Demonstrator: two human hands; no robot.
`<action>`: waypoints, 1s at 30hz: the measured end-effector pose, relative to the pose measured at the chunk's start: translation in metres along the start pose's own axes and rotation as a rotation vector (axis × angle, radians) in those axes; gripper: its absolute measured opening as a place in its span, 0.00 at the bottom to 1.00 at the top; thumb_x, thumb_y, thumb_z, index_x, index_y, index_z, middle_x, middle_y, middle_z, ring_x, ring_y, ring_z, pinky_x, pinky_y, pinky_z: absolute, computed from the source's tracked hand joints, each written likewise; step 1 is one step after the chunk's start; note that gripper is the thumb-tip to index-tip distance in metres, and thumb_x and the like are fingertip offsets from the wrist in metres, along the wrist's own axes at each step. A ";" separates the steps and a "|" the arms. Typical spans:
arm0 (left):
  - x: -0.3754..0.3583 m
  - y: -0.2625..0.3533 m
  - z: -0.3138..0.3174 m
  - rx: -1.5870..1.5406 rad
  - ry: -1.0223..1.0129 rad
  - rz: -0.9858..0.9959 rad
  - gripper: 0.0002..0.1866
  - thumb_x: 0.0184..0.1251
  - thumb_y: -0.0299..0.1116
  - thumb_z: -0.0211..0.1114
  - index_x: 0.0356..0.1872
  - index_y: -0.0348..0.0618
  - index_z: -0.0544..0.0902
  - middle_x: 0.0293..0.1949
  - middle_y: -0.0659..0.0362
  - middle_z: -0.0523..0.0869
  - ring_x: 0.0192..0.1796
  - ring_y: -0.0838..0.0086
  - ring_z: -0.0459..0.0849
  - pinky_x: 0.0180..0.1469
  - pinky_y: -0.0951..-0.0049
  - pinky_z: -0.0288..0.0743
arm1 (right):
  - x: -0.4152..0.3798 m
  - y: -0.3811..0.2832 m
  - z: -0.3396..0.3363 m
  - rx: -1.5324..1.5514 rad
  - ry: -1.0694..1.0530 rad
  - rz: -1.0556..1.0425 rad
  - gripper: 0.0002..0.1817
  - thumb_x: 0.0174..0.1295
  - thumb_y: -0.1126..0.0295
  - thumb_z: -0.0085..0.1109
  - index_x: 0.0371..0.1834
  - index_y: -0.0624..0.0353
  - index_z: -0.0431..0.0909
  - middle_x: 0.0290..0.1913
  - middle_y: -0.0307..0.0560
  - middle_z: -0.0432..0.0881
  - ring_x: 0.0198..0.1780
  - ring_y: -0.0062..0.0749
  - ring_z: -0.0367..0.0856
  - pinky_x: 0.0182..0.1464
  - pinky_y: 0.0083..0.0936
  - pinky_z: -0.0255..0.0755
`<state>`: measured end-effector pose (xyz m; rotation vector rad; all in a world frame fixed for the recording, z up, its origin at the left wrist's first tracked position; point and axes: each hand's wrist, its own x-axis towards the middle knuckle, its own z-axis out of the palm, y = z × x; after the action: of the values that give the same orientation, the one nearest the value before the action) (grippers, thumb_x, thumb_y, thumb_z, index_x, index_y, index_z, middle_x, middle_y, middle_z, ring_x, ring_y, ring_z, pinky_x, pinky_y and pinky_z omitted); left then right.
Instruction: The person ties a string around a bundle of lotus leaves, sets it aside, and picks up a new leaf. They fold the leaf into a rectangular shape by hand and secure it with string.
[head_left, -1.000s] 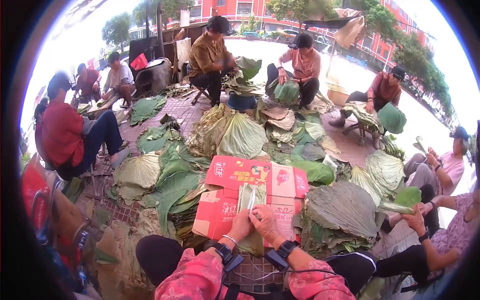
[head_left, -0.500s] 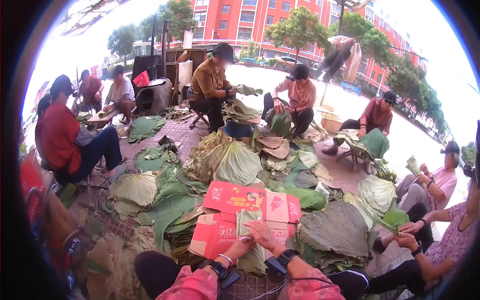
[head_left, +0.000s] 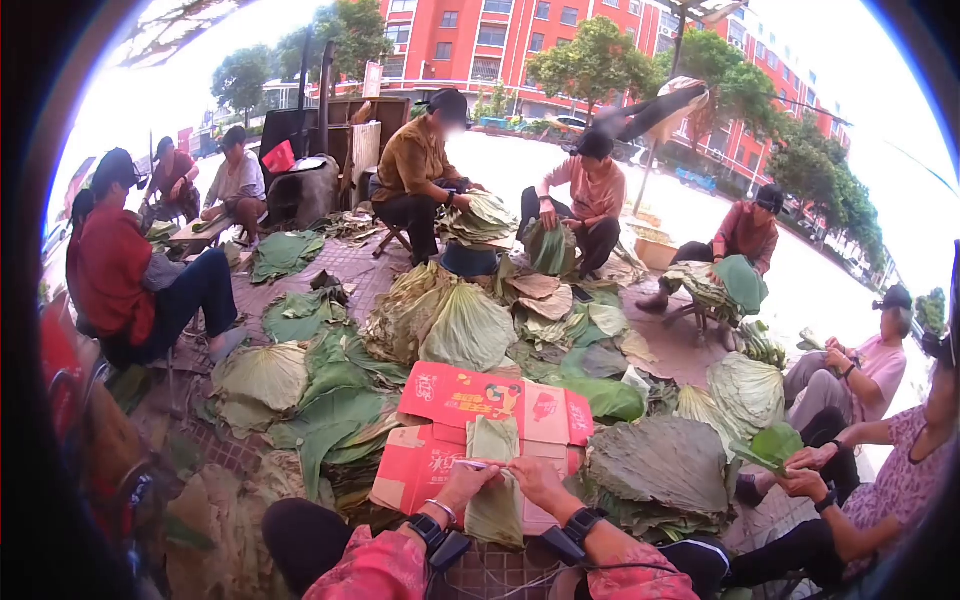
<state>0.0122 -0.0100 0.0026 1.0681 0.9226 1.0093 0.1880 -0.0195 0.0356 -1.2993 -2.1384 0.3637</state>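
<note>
On the far left a person in a red top (head_left: 110,275) sits on a low seat, with loose green leaves (head_left: 300,400) spread over the paved ground toward the middle. Just right of those, near the bottom centre, a flattened red cardboard box (head_left: 440,395) serves as the worktop, and on it lies a folded lotus leaf (head_left: 494,440), its long axis running near to far, straight away from the wearer. The left hand (head_left: 468,482) rests on the leaf's left edge, fingers curled and pinching a thin pale strip (head_left: 478,465) that runs crosswise over the leaf; whether it is a tie or a tool cannot be told. The right hand (head_left: 538,478) lies just beside it on the leaf's right side, fingers bent down onto the leaf and meeting the strip's other end. Both hands sit at the leaf's middle, equally close, with the far half of the leaf sticking out beyond them. To the right a stack of grey-green leaves (head_left: 660,465) stands just beside the box, and at the far right a co-worker's hands (head_left: 805,470) hold a small green leaf (head_left: 775,442).
</note>
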 end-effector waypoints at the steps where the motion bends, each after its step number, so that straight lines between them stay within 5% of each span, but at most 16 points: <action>1: 0.003 0.000 -0.002 -0.023 -0.035 0.012 0.10 0.62 0.32 0.63 0.39 0.37 0.84 0.28 0.61 0.85 0.27 0.82 0.78 0.31 0.81 0.72 | -0.003 -0.004 -0.002 -0.038 -0.019 -0.011 0.07 0.59 0.68 0.53 0.35 0.58 0.79 0.31 0.51 0.80 0.34 0.43 0.79 0.36 0.32 0.72; 7: 0.000 0.012 -0.007 -0.055 -0.040 -0.065 0.08 0.56 0.27 0.66 0.35 0.34 0.84 0.29 0.59 0.85 0.30 0.79 0.81 0.35 0.81 0.74 | -0.011 -0.027 -0.008 0.135 0.005 -0.111 0.08 0.58 0.70 0.56 0.37 0.60 0.79 0.30 0.49 0.80 0.31 0.37 0.80 0.34 0.28 0.71; 9: 0.002 0.009 -0.012 -0.091 -0.083 -0.056 0.09 0.55 0.25 0.65 0.37 0.33 0.82 0.30 0.59 0.84 0.30 0.79 0.81 0.37 0.81 0.74 | -0.014 -0.034 -0.013 0.362 -0.194 0.040 0.10 0.59 0.69 0.55 0.39 0.63 0.79 0.31 0.45 0.81 0.32 0.26 0.79 0.36 0.22 0.70; 11: -0.006 0.021 -0.008 -0.055 -0.051 -0.036 0.09 0.53 0.24 0.67 0.36 0.34 0.82 0.29 0.61 0.84 0.30 0.82 0.79 0.35 0.83 0.72 | -0.011 -0.026 -0.014 0.452 -0.125 0.322 0.13 0.58 0.66 0.55 0.39 0.64 0.80 0.31 0.49 0.82 0.33 0.29 0.80 0.37 0.25 0.71; 14: -0.007 0.019 -0.006 0.112 0.004 0.002 0.08 0.53 0.25 0.68 0.35 0.37 0.82 0.29 0.62 0.83 0.30 0.85 0.77 0.33 0.84 0.70 | -0.002 -0.005 -0.013 0.555 -0.051 0.343 0.12 0.61 0.69 0.53 0.43 0.63 0.79 0.31 0.35 0.79 0.32 0.15 0.73 0.37 0.15 0.68; 18: -0.001 0.014 0.005 0.517 0.093 0.255 0.06 0.52 0.23 0.65 0.32 0.38 0.81 0.24 0.63 0.81 0.27 0.82 0.76 0.30 0.79 0.69 | 0.003 0.011 0.009 0.479 -0.103 0.222 0.12 0.61 0.70 0.52 0.44 0.64 0.79 0.31 0.32 0.78 0.32 0.13 0.71 0.36 0.13 0.67; 21: -0.004 0.010 0.007 1.001 0.240 0.748 0.07 0.48 0.23 0.65 0.31 0.43 0.81 0.24 0.60 0.79 0.30 0.69 0.78 0.36 0.70 0.70 | 0.004 0.013 0.020 0.505 -0.150 0.248 0.12 0.61 0.71 0.52 0.44 0.63 0.79 0.31 0.31 0.78 0.31 0.13 0.71 0.35 0.13 0.67; 24: -0.010 0.008 0.009 1.035 0.310 0.745 0.08 0.45 0.26 0.66 0.29 0.48 0.81 0.27 0.58 0.78 0.37 0.61 0.77 0.42 0.63 0.68 | 0.008 0.013 0.021 0.601 -0.194 0.299 0.11 0.60 0.71 0.52 0.43 0.61 0.80 0.30 0.33 0.79 0.30 0.14 0.72 0.34 0.14 0.68; 30: -0.010 0.005 0.013 1.094 0.358 0.779 0.07 0.46 0.30 0.68 0.27 0.47 0.79 0.27 0.59 0.76 0.36 0.63 0.76 0.44 0.63 0.66 | 0.021 0.002 -0.004 0.770 -0.423 0.474 0.10 0.54 0.73 0.56 0.38 0.60 0.81 0.28 0.32 0.79 0.28 0.11 0.72 0.31 0.14 0.68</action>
<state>0.0202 -0.0221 0.0118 2.3341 1.4564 1.3712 0.1852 -0.0007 0.0450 -1.2899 -1.6522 1.5951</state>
